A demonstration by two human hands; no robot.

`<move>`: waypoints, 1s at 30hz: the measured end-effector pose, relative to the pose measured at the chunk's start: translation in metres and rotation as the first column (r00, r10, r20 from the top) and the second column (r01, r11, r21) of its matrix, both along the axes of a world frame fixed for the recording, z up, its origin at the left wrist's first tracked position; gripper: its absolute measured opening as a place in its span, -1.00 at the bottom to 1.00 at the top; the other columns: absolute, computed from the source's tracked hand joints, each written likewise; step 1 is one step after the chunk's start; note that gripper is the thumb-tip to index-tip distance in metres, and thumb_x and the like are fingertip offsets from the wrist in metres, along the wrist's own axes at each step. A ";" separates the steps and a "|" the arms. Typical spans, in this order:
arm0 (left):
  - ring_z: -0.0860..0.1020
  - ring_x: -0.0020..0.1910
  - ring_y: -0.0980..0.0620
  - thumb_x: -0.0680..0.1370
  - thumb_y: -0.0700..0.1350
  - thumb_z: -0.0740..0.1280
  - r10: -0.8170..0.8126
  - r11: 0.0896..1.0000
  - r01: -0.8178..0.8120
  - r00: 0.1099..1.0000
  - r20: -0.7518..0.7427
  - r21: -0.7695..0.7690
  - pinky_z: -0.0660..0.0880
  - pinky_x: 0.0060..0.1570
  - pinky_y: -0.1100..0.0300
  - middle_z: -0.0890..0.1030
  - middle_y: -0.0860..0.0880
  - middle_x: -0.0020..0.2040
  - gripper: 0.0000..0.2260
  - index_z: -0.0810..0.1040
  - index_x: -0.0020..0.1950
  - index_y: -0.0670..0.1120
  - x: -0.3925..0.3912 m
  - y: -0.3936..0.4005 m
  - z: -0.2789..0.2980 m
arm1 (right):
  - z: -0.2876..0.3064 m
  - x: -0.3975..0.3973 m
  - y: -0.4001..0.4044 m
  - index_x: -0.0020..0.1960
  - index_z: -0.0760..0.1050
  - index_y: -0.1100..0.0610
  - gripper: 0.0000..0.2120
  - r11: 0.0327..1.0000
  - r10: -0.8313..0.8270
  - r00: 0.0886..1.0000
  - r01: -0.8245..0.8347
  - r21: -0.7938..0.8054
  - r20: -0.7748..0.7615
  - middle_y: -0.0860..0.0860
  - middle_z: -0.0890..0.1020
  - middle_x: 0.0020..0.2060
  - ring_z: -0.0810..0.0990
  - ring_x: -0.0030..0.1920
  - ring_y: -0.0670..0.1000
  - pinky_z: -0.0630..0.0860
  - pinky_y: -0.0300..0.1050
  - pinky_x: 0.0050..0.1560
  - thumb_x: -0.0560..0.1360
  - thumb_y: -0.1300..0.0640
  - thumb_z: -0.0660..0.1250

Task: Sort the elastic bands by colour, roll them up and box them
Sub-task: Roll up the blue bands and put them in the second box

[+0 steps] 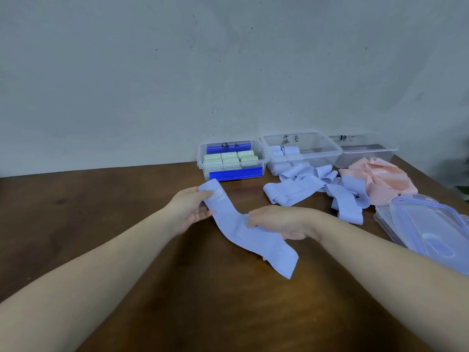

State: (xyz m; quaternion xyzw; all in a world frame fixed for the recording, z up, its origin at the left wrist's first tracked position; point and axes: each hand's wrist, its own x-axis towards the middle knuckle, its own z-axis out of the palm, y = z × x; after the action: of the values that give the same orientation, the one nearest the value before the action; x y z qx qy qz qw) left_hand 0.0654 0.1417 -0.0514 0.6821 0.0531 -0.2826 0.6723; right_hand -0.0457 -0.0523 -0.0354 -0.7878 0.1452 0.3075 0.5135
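A lilac-blue elastic band (243, 232) lies stretched diagonally across the brown table. My left hand (193, 209) pinches its far end between thumb and fingers. My right hand (276, 221) grips the band near its middle, fingers curled under it; the near end lies loose on the table. Behind stand three clear boxes: one with blue clips holding several green rolls (229, 158), a middle box (304, 148) with a few blue rolls, and a right box (365, 151) that looks empty of bands.
A heap of loose blue bands (317, 191) lies in front of the middle box, with a pile of pink bands (380, 179) to its right. Clear lids with blue rims (426, 224) are stacked at the table's right edge. A grey wall rises behind.
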 end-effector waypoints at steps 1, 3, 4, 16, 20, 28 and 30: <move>0.68 0.02 -0.01 0.59 -0.14 0.38 -0.048 0.999 0.048 0.998 0.028 0.026 0.59 -0.22 0.18 0.70 -0.08 0.07 -0.73 0.54 0.29 -0.10 0.003 -0.009 -0.001 | -0.003 0.004 -0.001 -0.06 0.50 0.04 -0.89 0.999 0.039 0.999 -0.039 -0.006 0.010 -0.03 0.60 -0.10 0.62 -0.06 0.01 0.54 -0.09 0.06 0.61 0.05 0.25; 0.67 0.05 -0.01 0.59 -0.11 0.39 -0.133 0.988 0.124 0.987 0.093 0.095 0.59 -0.23 0.20 0.70 -0.06 0.08 -0.75 0.56 0.27 -0.07 0.010 -0.026 -0.003 | -0.005 0.012 -0.001 0.09 0.56 0.06 -0.83 0.994 0.108 0.994 -0.108 -0.026 0.011 -0.05 0.67 0.00 0.66 0.05 -0.03 0.59 -0.08 0.09 0.63 0.00 0.27; 0.66 0.05 -0.01 0.59 -0.11 0.38 -0.162 0.982 0.147 0.979 0.125 0.118 0.59 -0.23 0.21 0.69 -0.06 0.08 -0.76 0.58 0.25 -0.08 0.015 -0.033 -0.005 | -0.004 0.015 -0.001 0.19 0.56 0.08 -0.77 0.989 0.135 0.991 -0.134 -0.061 0.002 -0.03 0.68 0.05 0.68 0.08 -0.02 0.63 -0.04 0.10 0.64 -0.01 0.27; 0.58 0.15 0.00 0.54 -0.24 0.42 -0.152 0.979 0.108 0.952 0.266 0.171 0.63 0.05 0.10 0.56 -0.05 0.26 -0.58 0.48 0.39 -0.11 0.048 -0.064 -0.029 | -0.009 0.022 -0.006 0.21 0.53 0.21 -0.57 0.899 0.176 0.979 -0.203 -0.387 -0.103 0.06 0.68 -0.38 0.67 -0.45 -0.02 0.63 -0.17 -0.31 0.64 -0.15 0.21; 0.56 0.13 0.06 0.56 -0.16 0.41 -0.189 0.955 0.070 0.891 0.413 0.287 0.59 -0.05 0.24 0.53 0.03 0.23 -0.68 0.51 0.31 -0.04 0.027 -0.051 -0.029 | -0.013 0.014 -0.006 -0.19 0.47 0.08 -0.58 0.831 0.230 0.973 -0.199 -0.520 -0.003 0.02 0.63 -0.41 0.59 -0.51 -0.06 0.56 -0.24 -0.38 0.59 -0.26 0.22; 0.56 -0.04 0.17 0.61 -0.08 0.34 -0.465 0.845 0.150 0.681 0.566 0.514 0.44 -0.08 0.36 0.58 0.16 0.03 -0.89 0.58 0.02 0.15 -0.042 -0.012 -0.028 | -0.034 -0.030 -0.001 -0.07 0.52 -0.03 -0.77 0.874 0.167 0.882 0.074 -0.481 0.440 -0.14 0.60 -0.26 0.53 -0.30 -0.16 0.45 -0.21 -0.27 0.58 -0.17 0.29; 0.55 -0.07 0.17 0.59 -0.07 0.37 -0.524 0.828 0.202 0.610 0.594 0.523 0.43 -0.07 0.33 0.58 0.16 -0.02 -0.88 0.59 -0.03 0.18 -0.060 -0.001 -0.033 | -0.041 -0.045 0.000 -0.01 0.55 -0.13 -0.90 0.882 0.159 0.826 0.127 -0.453 0.541 -0.13 0.60 -0.18 0.55 -0.18 -0.13 0.55 -0.11 -0.13 0.58 -0.12 0.31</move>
State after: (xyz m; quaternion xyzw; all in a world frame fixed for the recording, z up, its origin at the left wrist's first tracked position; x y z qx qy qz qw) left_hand 0.0052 0.1411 -0.0848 0.8557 -0.2990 -0.1098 0.4078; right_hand -0.0904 -0.0519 -0.0765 -0.9445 0.0504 0.0209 0.3239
